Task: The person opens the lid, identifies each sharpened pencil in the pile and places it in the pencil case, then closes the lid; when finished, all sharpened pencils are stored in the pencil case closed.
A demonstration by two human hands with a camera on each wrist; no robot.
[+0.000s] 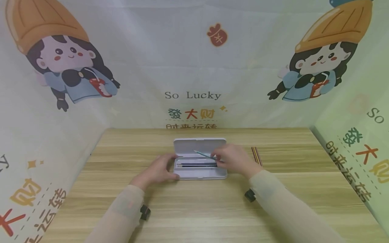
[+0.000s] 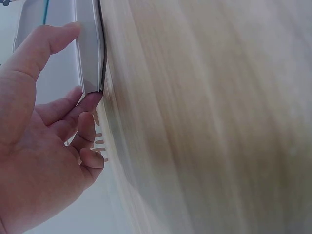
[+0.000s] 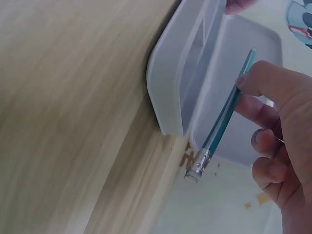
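Note:
A pale pencil case (image 1: 200, 174) lies on the table with its lid (image 1: 192, 146) raised at the back. At its left end my left hand (image 1: 156, 170) grips it; in the left wrist view the thumb is on the wall (image 2: 88, 53) and fingertips reach beneath the corner. Between thumb and index finger my right hand (image 1: 232, 158) pinches a green pencil (image 3: 225, 114), which has a metal ferrule and a pale eraser. The pencil is tilted above the case. Dark pencils (image 1: 194, 164) lie side by side in the rear compartment, their right ends hidden behind the right hand.
To the right of the case, striped pencils (image 1: 256, 156) lie together on the wooden table (image 1: 194, 209). A printed cloth (image 1: 255, 111) hangs behind the table and along both sides. Dark wrist devices (image 1: 250, 195) sit at both sleeves.

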